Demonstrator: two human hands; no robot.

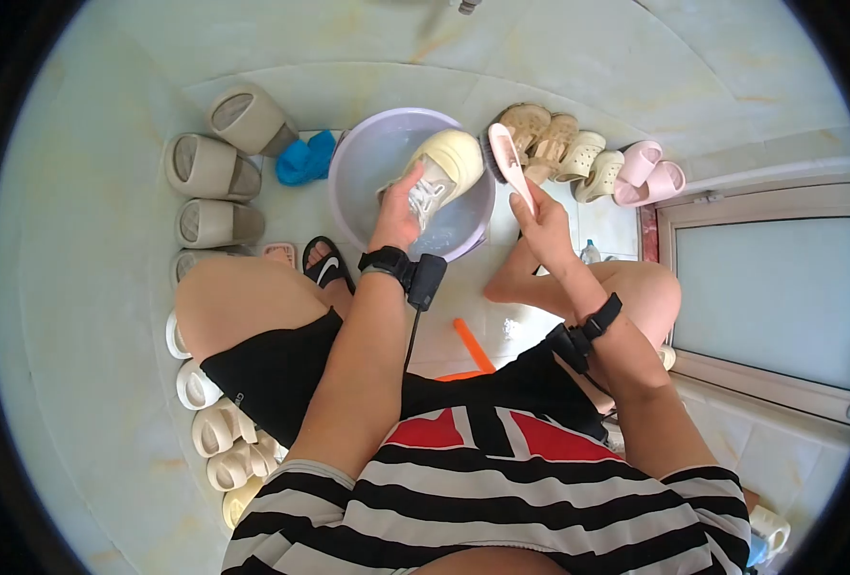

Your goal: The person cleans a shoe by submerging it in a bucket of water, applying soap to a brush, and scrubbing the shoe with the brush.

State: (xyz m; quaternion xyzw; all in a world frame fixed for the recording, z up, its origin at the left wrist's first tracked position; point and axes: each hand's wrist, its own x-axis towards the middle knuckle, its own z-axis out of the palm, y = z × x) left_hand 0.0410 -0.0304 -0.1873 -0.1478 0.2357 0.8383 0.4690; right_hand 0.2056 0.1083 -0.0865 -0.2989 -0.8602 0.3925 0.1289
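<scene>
My left hand grips a pale cream sneaker with laces, holding it over a lilac basin of water. The shoe's toe points up and to the right. In my right hand is a scrub brush with a pink-white handle and dark bristles. The bristles face the sneaker's toe, with a small gap seeming to lie between them. Both hands are closed around what they hold. My left fingers are partly hidden behind the shoe.
Beige slippers line the left wall beside a blue cloth-like item. Brown sandals, cream clogs and pink slides stand behind the basin at right. A frosted-panel door is on the right. Something orange lies below the basin.
</scene>
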